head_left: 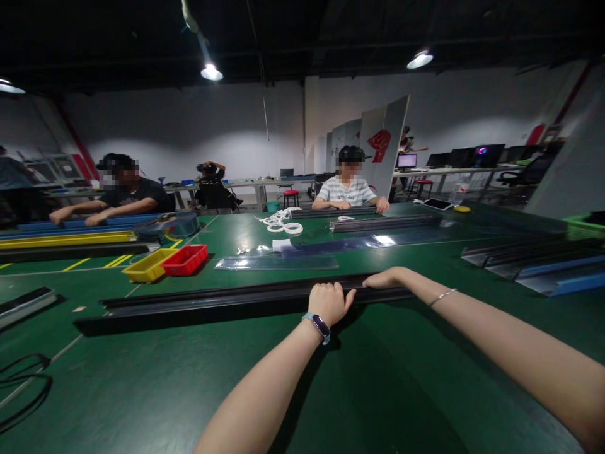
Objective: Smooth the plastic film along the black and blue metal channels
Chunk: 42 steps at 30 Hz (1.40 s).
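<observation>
A long black channel-shaped profile [203, 306] lies across the green table in front of me. My left hand [329, 304], with a light blue wristband, is closed over its near wall, knuckles up and thumb toward the right. Just to the right, my right hand [385, 277] bends down onto the same profile, its fingers together and partly hidden against it. The two hands are close together but apart. Beyond the profile lies a strip of clear plastic film [276, 262].
A yellow bin [149, 268] and a red bin [185, 261] stand beyond the profile's left part. White tape rolls [285, 227] lie farther back. More profiles [534, 261] are at right. Black cables [28, 384] lie at left. Co-workers [350, 186] sit across the table.
</observation>
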Each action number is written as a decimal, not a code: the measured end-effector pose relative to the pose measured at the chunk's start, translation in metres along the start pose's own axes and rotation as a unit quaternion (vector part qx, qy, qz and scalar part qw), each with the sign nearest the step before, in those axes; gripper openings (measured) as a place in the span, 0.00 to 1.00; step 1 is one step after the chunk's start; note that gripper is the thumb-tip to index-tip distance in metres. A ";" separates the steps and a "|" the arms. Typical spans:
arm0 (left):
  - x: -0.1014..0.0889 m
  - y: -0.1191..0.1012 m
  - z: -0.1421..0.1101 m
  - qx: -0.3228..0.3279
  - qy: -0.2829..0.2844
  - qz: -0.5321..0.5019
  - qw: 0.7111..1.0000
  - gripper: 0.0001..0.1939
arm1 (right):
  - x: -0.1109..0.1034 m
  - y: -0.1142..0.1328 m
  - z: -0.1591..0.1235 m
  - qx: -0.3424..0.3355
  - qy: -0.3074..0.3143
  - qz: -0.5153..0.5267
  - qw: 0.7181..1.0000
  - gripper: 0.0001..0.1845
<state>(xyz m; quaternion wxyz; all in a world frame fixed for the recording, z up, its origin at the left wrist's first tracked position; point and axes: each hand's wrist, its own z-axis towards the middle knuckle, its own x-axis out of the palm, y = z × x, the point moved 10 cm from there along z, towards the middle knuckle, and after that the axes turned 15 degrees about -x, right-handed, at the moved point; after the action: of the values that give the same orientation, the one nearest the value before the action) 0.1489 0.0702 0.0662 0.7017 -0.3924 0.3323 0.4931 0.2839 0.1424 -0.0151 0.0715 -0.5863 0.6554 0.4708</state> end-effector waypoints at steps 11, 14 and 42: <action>-0.004 0.001 -0.005 0.091 0.066 0.037 0.993 0.24 | 0.003 0.008 -0.007 -0.020 0.043 -0.021 0.999 0.17; -0.012 0.025 -0.010 0.130 0.109 0.068 0.983 0.23 | -0.006 0.009 -0.005 -0.026 0.020 -0.060 0.998 0.19; -0.056 0.139 -0.031 0.007 0.121 0.107 0.987 0.25 | 0.003 -0.001 -0.009 0.128 0.085 -0.013 0.988 0.13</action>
<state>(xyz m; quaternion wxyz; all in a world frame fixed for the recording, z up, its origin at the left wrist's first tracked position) -0.0027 0.0475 0.0680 0.6021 -0.4067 0.4583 0.5120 0.2875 0.1336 -0.0125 0.0959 -0.6185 0.7062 0.3310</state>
